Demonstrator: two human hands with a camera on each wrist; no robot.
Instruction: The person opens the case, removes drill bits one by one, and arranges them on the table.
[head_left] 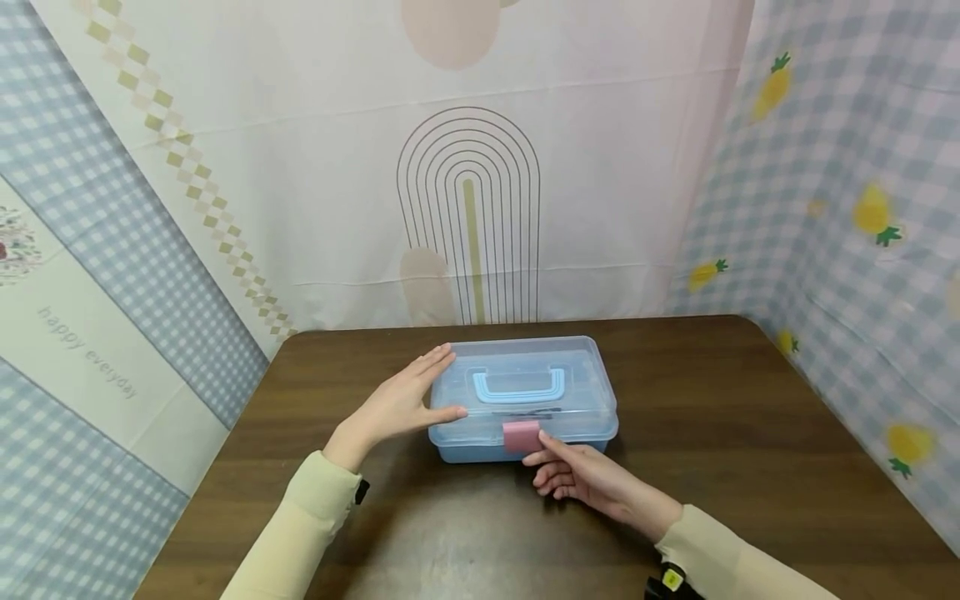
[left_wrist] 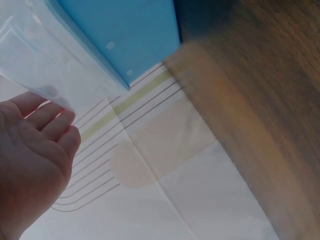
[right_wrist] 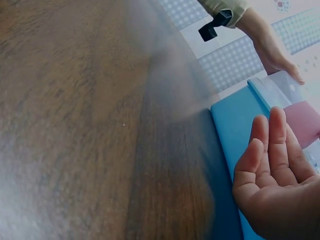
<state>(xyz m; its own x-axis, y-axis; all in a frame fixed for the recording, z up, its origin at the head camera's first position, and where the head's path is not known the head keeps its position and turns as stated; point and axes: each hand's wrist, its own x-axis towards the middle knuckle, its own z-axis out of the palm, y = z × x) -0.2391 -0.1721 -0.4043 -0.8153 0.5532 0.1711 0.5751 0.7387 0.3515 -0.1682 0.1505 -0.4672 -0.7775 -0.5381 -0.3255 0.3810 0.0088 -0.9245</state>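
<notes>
A clear-lidded plastic storage box point(head_left: 517, 454) with a blue base lies in the middle of the table, its lid down. A light blue handle point(head_left: 521, 396) lies on the lid, and a pink latch point(head_left: 521, 435) is at the front. My left hand point(head_left: 405, 400) rests at the box's left side, fingers straight along the lid and thumb near its front edge. At the latch's right edge, the tip of my right hand's thumb point(head_left: 592, 479) touches or nearly touches; its other fingers point(right_wrist: 277, 140) are loosely bent in front of the blue base. Dark slim things show faintly through the lid.
The brown wooden table point(head_left: 697, 400) extends on both sides of the box. Behind it hangs a pale patterned cloth point(head_left: 337, 208), with checked cloth point(head_left: 847, 250) along the right side.
</notes>
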